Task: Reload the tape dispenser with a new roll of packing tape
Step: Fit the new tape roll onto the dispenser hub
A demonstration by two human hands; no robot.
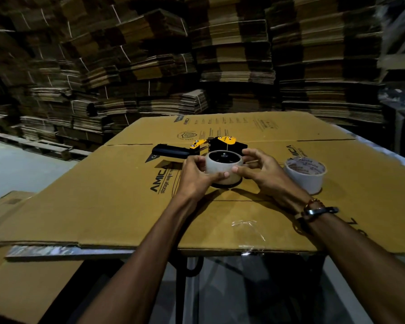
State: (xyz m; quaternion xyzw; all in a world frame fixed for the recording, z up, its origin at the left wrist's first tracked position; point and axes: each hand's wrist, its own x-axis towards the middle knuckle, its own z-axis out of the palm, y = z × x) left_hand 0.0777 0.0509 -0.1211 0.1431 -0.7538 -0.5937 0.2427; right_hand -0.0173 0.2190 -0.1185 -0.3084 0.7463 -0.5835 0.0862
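Gripping the tape roll from both sides, left hand and right hand closed fingers around it; roll sat on the dispenser hub. Second roll stood just right of the right hand, on bench cardboard.

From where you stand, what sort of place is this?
Probably a carton warehouse or packing area: tied bundles of flattened cardboard are stacked high behind, and a flattened carton serves as the worktop where two hands fit a tape roll on a dispenser.
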